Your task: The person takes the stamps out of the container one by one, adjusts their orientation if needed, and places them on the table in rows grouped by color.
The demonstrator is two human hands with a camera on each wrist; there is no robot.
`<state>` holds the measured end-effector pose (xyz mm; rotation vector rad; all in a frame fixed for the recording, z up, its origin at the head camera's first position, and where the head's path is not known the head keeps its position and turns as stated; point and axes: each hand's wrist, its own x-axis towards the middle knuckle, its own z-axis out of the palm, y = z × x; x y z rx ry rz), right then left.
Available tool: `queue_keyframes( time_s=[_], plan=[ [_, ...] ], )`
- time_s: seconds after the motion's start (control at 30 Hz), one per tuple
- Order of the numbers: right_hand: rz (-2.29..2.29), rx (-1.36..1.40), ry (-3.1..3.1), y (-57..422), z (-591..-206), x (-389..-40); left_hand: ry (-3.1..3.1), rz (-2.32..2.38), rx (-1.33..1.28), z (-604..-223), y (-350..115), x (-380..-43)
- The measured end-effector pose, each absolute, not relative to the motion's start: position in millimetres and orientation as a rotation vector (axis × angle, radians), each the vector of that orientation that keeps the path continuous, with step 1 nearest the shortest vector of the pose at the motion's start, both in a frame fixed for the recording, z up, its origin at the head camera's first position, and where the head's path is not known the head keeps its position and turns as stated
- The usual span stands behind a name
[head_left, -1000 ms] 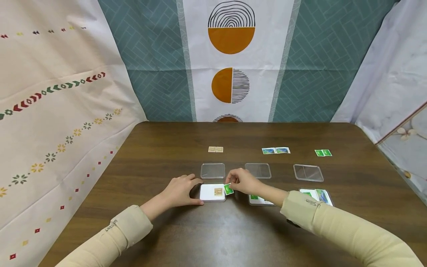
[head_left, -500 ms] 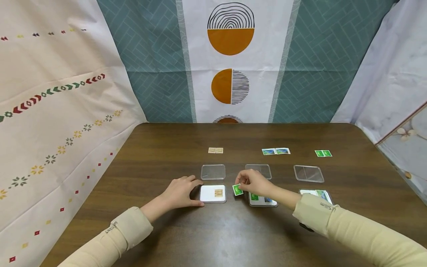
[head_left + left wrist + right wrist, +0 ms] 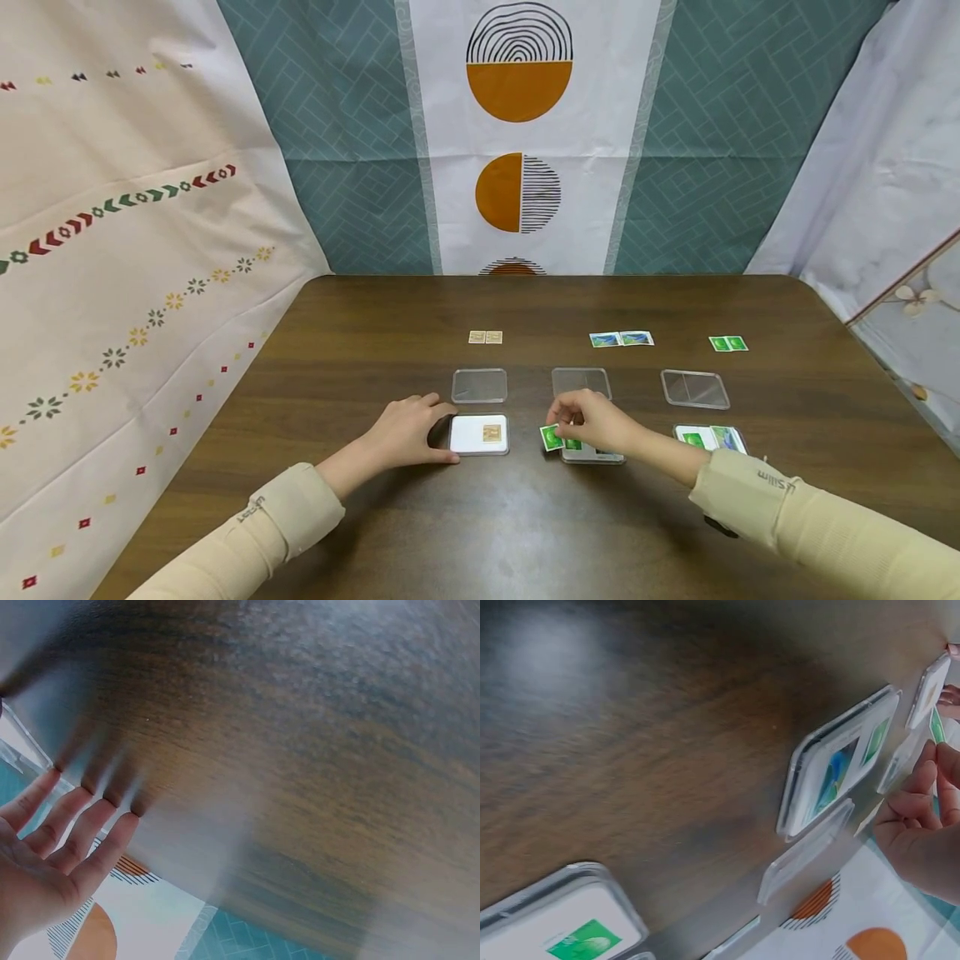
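My left hand (image 3: 411,429) spans the near-left clear plastic case (image 3: 465,436), thumb and index finger at its two left corners. One brown stamp (image 3: 492,433) lies on the white insert of that case. Between right thumb and fingertips, my right hand (image 3: 596,422) pinches a green stamp (image 3: 551,437), also visible beyond the fingers in the right wrist view. It is held at the left edge of the middle case (image 3: 593,457), overlapping that case in the head view. The middle case contains a green stamp (image 3: 875,742) and a blue landscape stamp (image 3: 834,778).
A third case (image 3: 738,435) on the right contains green and blue stamps. Behind the cases lie three clear lids (image 3: 480,386). Farther back are pairs of brown stamps (image 3: 485,337), blue stamps (image 3: 621,339) and green stamps (image 3: 728,343) on the wooden table (image 3: 375,325).
My right hand has carried the green stamp rightward from the right edge of the left case to the middle case. My left hand has stayed in place.
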<state>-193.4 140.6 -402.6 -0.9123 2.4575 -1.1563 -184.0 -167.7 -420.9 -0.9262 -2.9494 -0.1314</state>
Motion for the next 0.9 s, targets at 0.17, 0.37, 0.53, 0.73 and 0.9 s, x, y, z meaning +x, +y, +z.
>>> queue_keyframes(
  time_s=[0.17,0.37,0.53,0.73,0.9],
  plan=[
    [-1.165,-0.914,2.479,151.1,-400.9,-187.1,-2.961,-0.143,-0.942,-419.6,-166.4,-183.7],
    [-1.179,-0.902,2.516,166.7,-394.9,-182.1,-2.954,-0.152,-0.931,-418.9,-166.9,-182.1],
    [-1.191,-0.852,2.529,182.0,-390.2,-181.4,-2.952,-0.151,-0.91,-419.5,-168.3,-180.2],
    [-1.232,-0.855,2.563,202.0,-388.2,-182.6,-2.95,-0.153,-0.915,-420.7,-167.8,-180.6],
    [-1.276,-0.851,2.609,216.7,-392.3,-184.1,-2.946,-0.141,-0.91,-421.6,-167.6,-181.8]
  ],
)
